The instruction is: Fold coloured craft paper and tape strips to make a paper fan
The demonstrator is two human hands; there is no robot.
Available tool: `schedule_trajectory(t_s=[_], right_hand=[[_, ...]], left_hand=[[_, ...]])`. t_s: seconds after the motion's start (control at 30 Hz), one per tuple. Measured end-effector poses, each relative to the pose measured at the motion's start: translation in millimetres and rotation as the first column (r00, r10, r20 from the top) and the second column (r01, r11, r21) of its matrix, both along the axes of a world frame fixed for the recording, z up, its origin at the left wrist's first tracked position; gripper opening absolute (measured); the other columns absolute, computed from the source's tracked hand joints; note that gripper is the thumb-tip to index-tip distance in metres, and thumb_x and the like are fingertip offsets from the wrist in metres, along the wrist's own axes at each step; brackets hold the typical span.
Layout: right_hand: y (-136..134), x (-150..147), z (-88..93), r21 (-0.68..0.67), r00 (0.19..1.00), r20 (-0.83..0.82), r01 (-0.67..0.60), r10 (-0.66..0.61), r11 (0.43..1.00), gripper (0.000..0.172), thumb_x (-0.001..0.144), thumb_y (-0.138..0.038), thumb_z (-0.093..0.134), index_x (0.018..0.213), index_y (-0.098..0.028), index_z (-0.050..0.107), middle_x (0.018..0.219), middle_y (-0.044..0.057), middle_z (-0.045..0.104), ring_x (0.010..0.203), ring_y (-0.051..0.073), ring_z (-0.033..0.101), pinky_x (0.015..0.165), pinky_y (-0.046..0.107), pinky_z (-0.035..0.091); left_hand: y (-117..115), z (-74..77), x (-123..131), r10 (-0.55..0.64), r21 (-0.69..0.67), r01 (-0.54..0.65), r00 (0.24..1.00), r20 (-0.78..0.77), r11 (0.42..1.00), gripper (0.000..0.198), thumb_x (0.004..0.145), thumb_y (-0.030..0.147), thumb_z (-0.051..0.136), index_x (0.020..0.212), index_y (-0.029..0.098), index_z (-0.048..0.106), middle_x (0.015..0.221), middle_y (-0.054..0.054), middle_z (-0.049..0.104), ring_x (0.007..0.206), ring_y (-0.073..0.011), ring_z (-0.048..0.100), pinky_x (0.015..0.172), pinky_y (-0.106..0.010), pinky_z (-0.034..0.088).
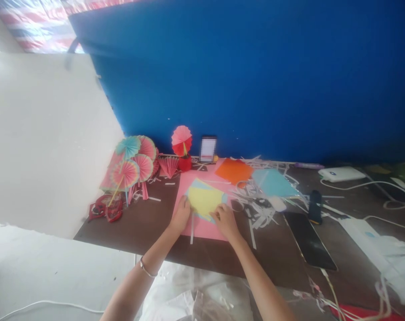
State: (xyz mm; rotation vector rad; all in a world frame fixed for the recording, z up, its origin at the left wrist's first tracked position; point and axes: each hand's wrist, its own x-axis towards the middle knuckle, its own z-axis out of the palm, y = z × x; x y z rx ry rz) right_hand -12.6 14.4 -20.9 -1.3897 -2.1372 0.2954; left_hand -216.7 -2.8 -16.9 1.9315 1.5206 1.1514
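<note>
A yellow sheet of paper (205, 198) lies at an angle between my hands, with light blue paper (198, 183) showing from under its edges. Beneath both is a larger pink sheet (205, 229) on the brown table. My left hand (181, 215) grips the yellow paper's left edge, its fingers partly hidden. At the lower right corner, my right hand (224, 218) pinches the same paper with curled fingers. A thin white paper strip (192, 229) lies beside my left hand.
Folded paper fans (125, 173) stand at the left, near red-framed glasses (106, 207). Orange paper (234, 171), blue paper (275, 182) and white paper scraps (264, 214) lie right of the pink sheet. Farther right are a black phone (309, 240), a power strip (366, 240) and cables.
</note>
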Motion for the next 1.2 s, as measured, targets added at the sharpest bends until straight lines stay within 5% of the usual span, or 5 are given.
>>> schedule_trajectory(t_s=[0.23, 0.5, 0.77, 1.0, 1.2], right_hand=[[-4, -1, 4.0, 0.022, 1.000, -0.011, 0.018, -0.018, 1.000, 0.022, 0.083, -0.027, 0.050, 0.062, -0.021, 0.046, 0.075, 0.005, 0.052, 0.074, 0.019, 0.049, 0.068, 0.031, 0.039], [-24, -29, 11.4, 0.070, 0.947, 0.168, 0.264, -0.273, 0.962, 0.018, 0.083, -0.023, 0.047, 0.097, -0.017, 0.057, 0.106, 0.011, 0.057, 0.100, 0.025, 0.047, 0.086, 0.038, 0.032], [-30, -52, 9.0, 0.101, 0.858, 0.146, 0.483, -0.493, 0.870, 0.049, 0.083, -0.036, 0.046, 0.125, -0.012, 0.046, 0.124, 0.019, 0.047, 0.119, 0.034, 0.034, 0.098, 0.049, 0.022], [-34, -36, 6.7, 0.053, 0.794, 0.121, 0.595, -0.596, 0.802, 0.046, 0.083, -0.030, 0.041, 0.128, -0.021, 0.047, 0.130, 0.016, 0.041, 0.128, 0.034, 0.025, 0.098, 0.055, 0.021], [-39, -16, 6.3, 0.032, 0.789, 0.104, 0.606, -0.605, 0.795, 0.044, 0.085, -0.026, 0.036, 0.127, -0.026, 0.049, 0.130, 0.015, 0.044, 0.126, 0.034, 0.031, 0.092, 0.056, 0.030]], left_hand=[[-7, 7.4, 17, -0.226, 0.086, 0.312, 0.827, -0.516, 0.946, 0.039, 0.082, 0.002, 0.035, 0.110, 0.017, 0.058, 0.141, -0.005, 0.040, 0.137, -0.0207, 0.019, 0.112, -0.041, 0.026], [-16, -14.4, 23, -0.287, -0.083, 0.365, 0.551, -0.783, 0.927, 0.039, 0.079, 0.004, 0.036, 0.113, 0.002, 0.057, 0.136, -0.018, 0.043, 0.137, -0.0209, 0.016, 0.111, -0.032, 0.027], [-16, -17.8, 15, -0.318, -0.011, 0.396, 0.722, -0.615, 0.918, 0.053, 0.081, 0.008, 0.032, 0.134, 0.005, 0.034, 0.140, -0.016, 0.039, 0.137, -0.0218, 0.017, 0.114, -0.041, 0.021], [-21, -8.8, 16, -0.391, -0.048, 0.455, 0.701, -0.597, 0.889, 0.054, 0.076, 0.009, 0.043, 0.130, 0.006, 0.039, 0.138, -0.017, 0.041, 0.138, -0.0278, -0.003, 0.113, -0.048, 0.017], [-24, 0.9, 16, -0.407, -0.046, 0.459, 0.733, -0.546, 0.887, 0.050, 0.080, 0.014, 0.042, 0.130, 0.013, 0.041, 0.142, -0.014, 0.035, 0.138, -0.0300, 0.009, 0.112, -0.051, 0.017]])
